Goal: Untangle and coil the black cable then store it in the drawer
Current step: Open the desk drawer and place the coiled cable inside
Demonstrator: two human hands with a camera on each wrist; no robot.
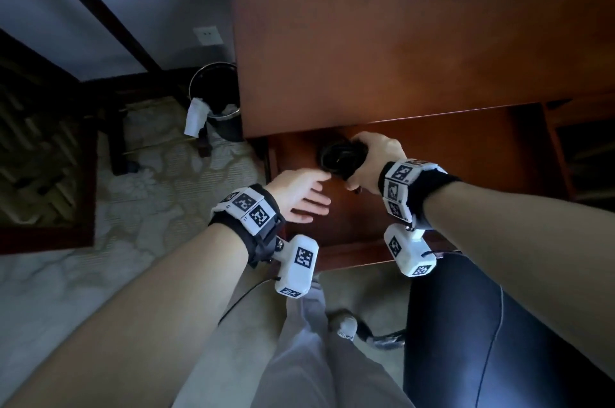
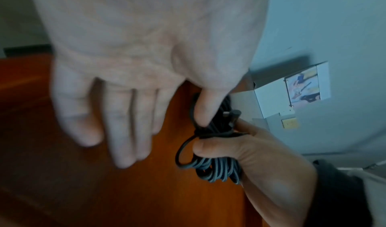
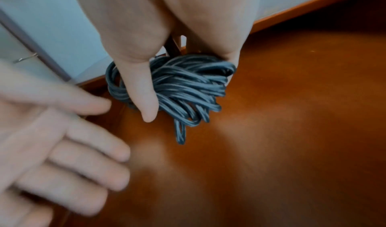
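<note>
The black cable (image 1: 337, 158) is wound into a coil, and my right hand (image 1: 372, 159) grips it over the open wooden drawer (image 1: 432, 148), under the desk's edge. In the right wrist view the thumb lies across the coil (image 3: 188, 88) and loops hang below the hand above the drawer bottom (image 3: 271, 131). My left hand (image 1: 299, 197) is flat with straight fingers just left of the coil. Its thumb touches the coil (image 2: 211, 166) in the left wrist view. The right hand (image 2: 250, 151) holds the bundle there too.
The wooden desk top (image 1: 399, 41) spans the upper right. A black waste bin (image 1: 218, 101) with white paper stands on the floor left of the desk. A dark chair seat (image 1: 482, 324) is at my right thigh. A shelf opening (image 1: 585, 158) lies right of the drawer.
</note>
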